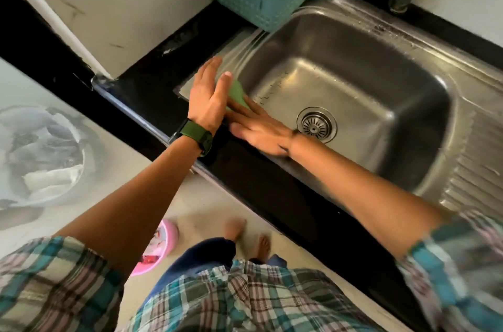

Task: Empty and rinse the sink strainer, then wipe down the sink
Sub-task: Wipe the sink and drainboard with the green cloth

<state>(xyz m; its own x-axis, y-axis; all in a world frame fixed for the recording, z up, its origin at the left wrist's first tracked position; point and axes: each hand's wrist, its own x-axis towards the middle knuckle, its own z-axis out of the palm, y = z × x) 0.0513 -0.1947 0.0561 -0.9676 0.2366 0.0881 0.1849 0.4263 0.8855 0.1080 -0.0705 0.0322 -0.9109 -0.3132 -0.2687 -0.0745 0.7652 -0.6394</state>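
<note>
Your right hand lies flat, fingers straight, pressing the small green sponge cloth against the left rim of the stainless steel sink, with the cloth peeking out just beyond your fingertips. Your left hand is also open, fingers straight, touching the cloth's far side, so the cloth sits between both hands. The round metal sink strainer sits seated in the drain, just right of your right wrist. The basin lies to the right of both hands, so your right hand is nearer for sweeping the cloth that way, I judge.
</note>
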